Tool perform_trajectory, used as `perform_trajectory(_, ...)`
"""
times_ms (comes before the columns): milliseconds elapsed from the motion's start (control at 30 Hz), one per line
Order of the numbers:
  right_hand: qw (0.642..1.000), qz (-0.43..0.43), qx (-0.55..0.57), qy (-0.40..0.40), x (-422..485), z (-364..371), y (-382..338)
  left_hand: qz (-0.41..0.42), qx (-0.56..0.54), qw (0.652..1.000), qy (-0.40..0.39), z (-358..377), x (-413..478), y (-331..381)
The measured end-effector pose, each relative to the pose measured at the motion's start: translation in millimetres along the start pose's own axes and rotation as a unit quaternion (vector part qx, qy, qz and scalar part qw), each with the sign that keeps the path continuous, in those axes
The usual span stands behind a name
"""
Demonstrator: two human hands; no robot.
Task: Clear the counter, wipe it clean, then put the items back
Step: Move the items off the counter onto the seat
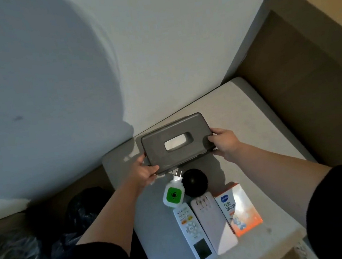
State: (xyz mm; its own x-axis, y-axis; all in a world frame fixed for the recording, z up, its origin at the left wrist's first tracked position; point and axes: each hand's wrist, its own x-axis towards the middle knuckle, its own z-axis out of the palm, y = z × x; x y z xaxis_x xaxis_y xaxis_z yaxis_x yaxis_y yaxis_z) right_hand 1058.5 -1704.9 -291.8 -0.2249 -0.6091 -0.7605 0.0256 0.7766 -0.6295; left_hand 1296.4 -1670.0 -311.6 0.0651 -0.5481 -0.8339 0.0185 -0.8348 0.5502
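Near edge of the desk (156, 223): remote control (192, 234), orange carton (239, 209). Toward the far left corner: grey tissue box (174, 144), rigid, probably light, best held by its short ends, where left grip (146, 172) and right grip (224, 142) each clasp it; whether lifted, unclear.

A white wall (176, 42) fills the upper view, with a large rounded shadow (38, 91) across its left part, a small dark mark (18, 118) inside that shadow, a crumpled black plastic bag (83, 209) below its lower left edge, and a brown wooden panel (309, 69) meeting its right edge.
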Motion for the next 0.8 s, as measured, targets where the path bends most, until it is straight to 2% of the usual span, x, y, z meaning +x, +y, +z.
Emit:
perform_trajectory(100,0.995,-0.028,-0.094,0.022,1,1,0,0.041,0.094,0.991,0.082,11,-5,8)
perform_trajectory(167,0.98,-0.056,-0.19,0.025,-4,-1,-6,0.109,0.224,0.956,0.153,18,-18,16)
perform_trajectory(233,0.953,-0.09,-0.29,0.017,-17,-4,-14,0.183,0.341,0.902,0.191,26,-36,25)
perform_trajectory(300,0.918,-0.148,-0.369,-0.002,-37,-7,-21,0.245,0.435,0.844,0.194,37,-54,34)
perform_trajectory(433,0.808,-0.273,-0.522,0.005,-82,-21,-42,0.339,0.606,0.701,0.162,58,-91,59)
perform_trajectory(533,0.727,-0.331,-0.6,0.039,-120,-38,-69,0.4,0.642,0.636,0.15,70,-126,79)
perform_trajectory(600,0.692,-0.354,-0.626,0.068,-150,-53,-88,0.419,0.659,0.606,0.15,78,-153,94)
perform_trajectory(700,0.657,-0.379,-0.639,0.129,-197,-79,-113,0.446,0.667,0.576,0.16,93,-202,124)
perform_trajectory(800,0.639,-0.387,-0.64,0.178,-245,-103,-136,0.481,0.673,0.537,0.169,109,-252,149)
